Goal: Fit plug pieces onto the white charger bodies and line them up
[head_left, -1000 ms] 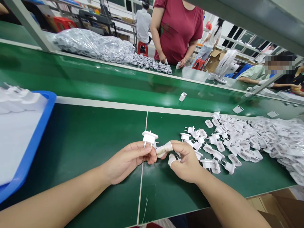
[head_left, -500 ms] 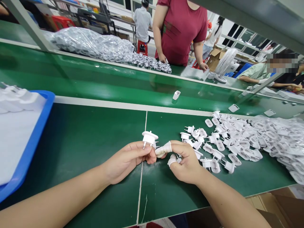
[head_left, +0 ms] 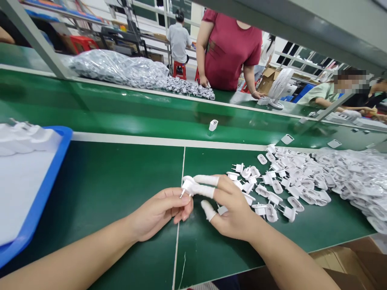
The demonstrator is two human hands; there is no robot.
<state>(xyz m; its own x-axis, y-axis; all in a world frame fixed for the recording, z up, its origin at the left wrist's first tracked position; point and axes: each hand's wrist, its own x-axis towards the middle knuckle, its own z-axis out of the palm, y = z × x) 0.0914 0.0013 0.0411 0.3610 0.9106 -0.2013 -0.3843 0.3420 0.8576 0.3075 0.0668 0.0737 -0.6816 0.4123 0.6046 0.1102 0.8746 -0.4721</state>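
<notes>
My left hand (head_left: 160, 211) pinches a white plug part (head_left: 188, 185) by its lower side, metal pins pointing down-left. My right hand (head_left: 229, 207), with white finger cots on thumb and two fingers, lays its cotted fingers over the top of the same plug part; a small white piece shows under its palm. Both hands hover over the dark green mat (head_left: 115, 189), just left of a spread of loose white plug parts (head_left: 272, 189).
A blue tray (head_left: 39, 193) with white sheets and parts sits at left. A green conveyor belt (head_left: 136, 112) carries a single white housing (head_left: 213, 125). Bagged white parts (head_left: 353, 177) lie at right. Across the belt a person in a red shirt (head_left: 231, 48) stands by another bag of parts (head_left: 117, 68).
My right fingers have stretched out over the plug part, which tilted lower. The housing on the belt drifted left. The person opposite moved a hand to the right.
</notes>
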